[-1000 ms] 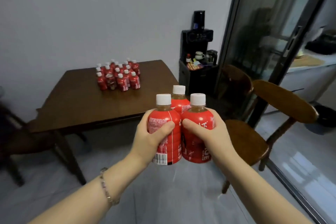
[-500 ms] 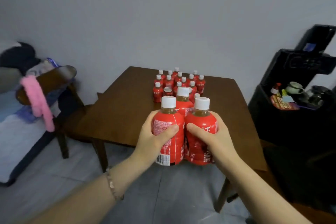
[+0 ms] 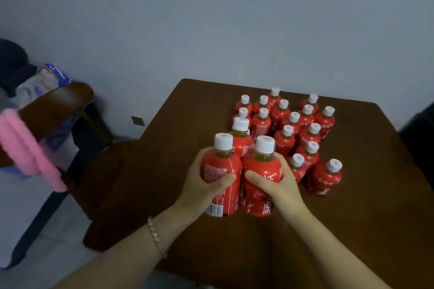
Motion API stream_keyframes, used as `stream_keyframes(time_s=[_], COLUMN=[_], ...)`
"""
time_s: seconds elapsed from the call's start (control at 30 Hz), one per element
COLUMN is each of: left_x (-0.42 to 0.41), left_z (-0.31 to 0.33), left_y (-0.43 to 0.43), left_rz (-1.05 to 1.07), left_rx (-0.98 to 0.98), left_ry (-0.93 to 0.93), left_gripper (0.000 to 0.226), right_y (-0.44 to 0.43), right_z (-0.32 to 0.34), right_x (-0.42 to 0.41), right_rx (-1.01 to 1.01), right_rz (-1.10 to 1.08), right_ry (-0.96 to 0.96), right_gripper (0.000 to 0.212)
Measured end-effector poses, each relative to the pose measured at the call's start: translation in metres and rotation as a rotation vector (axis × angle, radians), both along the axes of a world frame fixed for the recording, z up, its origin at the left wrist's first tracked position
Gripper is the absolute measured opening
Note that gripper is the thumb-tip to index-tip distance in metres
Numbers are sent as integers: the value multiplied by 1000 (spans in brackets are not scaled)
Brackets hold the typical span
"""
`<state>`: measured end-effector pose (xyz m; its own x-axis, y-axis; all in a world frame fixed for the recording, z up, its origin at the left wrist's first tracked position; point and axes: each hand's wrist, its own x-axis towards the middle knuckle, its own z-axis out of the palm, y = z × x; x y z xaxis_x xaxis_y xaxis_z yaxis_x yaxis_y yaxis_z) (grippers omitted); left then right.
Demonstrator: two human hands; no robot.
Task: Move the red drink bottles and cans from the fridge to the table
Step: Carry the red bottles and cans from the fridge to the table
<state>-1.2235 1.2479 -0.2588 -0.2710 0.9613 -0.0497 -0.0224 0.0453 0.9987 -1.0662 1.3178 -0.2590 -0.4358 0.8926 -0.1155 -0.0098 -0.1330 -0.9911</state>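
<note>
Grey wall (image 3: 211,19), dark wooden desk (image 3: 352,230) | white-capped red bottles (image 3: 285,138) clustered on its far half | left grip (image 3: 204,185) clamps rounded left bottle (image 3: 220,166), right grip (image 3: 279,185) right bottle (image 3: 261,195), over near part | third bottle (image 3: 243,144) wedged behind, mostly hidden | bases touching desk: cannot tell

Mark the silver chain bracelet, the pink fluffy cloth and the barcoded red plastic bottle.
silver chain bracelet (image 3: 155,237), head view, links over the wrist.
pink fluffy cloth (image 3: 28,148), head view, its draped middle.
barcoded red plastic bottle (image 3: 220,162), head view, red shoulder below neck.
</note>
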Motion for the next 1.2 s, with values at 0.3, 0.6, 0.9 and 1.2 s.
stream_keyframes(time_s=[0.3,0.6,0.9,1.2], left_x=[-160,-218,-231,-217], left_z=[-92,-152,-190,-192], left_y=[134,199,192,175], left_rz=[-95,-129,-265,-70], left_rx=[-189,-102,-69,-253], left_ry=[11,74,303,349], left_gripper=[66,69,86,94], right_y=[115,173,163,132], right_z=[-100,-148,-178,-166], right_x=[-151,-200,-196,-196], right_rx=[-232,-60,-46,17], right_rz=[-86,-116,-93,-202], right_ry=[-28,-40,-141,-690], right_gripper=[79,78,94,109])
